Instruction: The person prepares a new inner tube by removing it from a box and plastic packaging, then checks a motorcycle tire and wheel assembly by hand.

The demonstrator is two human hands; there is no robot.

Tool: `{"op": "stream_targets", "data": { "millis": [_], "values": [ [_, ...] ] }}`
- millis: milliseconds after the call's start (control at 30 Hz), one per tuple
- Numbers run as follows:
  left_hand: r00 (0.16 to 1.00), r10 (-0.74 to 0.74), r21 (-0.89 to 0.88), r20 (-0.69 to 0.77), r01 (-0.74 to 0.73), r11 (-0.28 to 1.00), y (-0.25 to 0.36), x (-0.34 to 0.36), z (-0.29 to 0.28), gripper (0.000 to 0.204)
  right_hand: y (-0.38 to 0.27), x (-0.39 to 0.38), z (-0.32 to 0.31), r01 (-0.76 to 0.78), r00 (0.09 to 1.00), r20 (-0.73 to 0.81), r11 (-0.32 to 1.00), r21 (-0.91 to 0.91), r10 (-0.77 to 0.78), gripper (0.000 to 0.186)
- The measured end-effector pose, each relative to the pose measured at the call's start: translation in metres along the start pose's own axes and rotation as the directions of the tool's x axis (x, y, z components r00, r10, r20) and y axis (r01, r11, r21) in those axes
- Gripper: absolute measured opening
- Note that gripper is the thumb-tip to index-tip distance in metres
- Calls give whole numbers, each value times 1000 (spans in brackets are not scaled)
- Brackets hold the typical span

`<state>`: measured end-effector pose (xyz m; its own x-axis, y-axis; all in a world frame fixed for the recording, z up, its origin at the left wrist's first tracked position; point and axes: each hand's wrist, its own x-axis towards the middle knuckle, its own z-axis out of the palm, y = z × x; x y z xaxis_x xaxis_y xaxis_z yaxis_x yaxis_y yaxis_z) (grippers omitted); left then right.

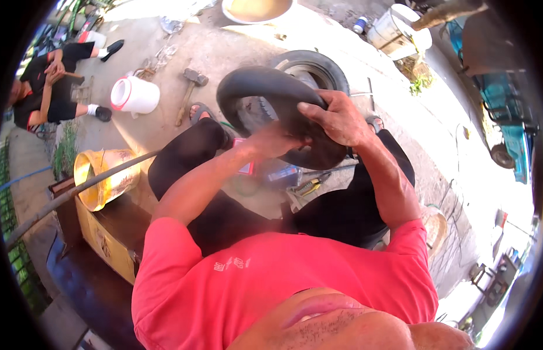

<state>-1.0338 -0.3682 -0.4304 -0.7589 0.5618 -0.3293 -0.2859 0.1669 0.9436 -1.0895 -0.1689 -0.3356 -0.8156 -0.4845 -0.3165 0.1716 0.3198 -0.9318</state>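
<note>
My right hand (335, 116) grips the right side of a thick, smooth black rubber ring (242, 87), which looks like an inner tube, held tilted above the ground between my legs. My left hand (274, 140) reaches into the ring's lower part and holds it, its fingertips partly hidden and slightly blurred. Behind the ring lies a black tyre (338, 79) with a wheel in its middle. A long-handled hammer (195, 77) rests on the concrete left of them. Below my hands are a clear plastic container (280, 175) and some tools (306, 187).
A seated person (53, 93) is at the upper left, near a white jug (142, 96). A yellow bucket (117, 186), a long bar (61, 207) and a cardboard box (108, 239) are at my left. A basin (257, 18), a white bucket (388, 35) and blue machinery (510, 140) stand farther out.
</note>
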Motion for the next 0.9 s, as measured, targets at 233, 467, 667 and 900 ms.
{"op": "stream_targets", "data": {
  "millis": [233,467,667,900],
  "values": [
    [988,127,-227,-86,-144,963,30,-7,-12,37,-26,-14,1,145,977,-142,982,-122,-162,62],
    [927,136,-247,-350,-231,941,43,-4,-39,29,-17,-13,-3,117,981,-119,960,-255,-151,64],
    [897,186,-277,-402,-313,908,56,-3,-42,31,-16,-12,-7,66,978,-177,971,-230,-108,61],
    [822,257,-127,-508,-367,922,71,-8,-54,29,-12,-8,-2,125,954,-233,956,-265,-189,57]
  ]
}}
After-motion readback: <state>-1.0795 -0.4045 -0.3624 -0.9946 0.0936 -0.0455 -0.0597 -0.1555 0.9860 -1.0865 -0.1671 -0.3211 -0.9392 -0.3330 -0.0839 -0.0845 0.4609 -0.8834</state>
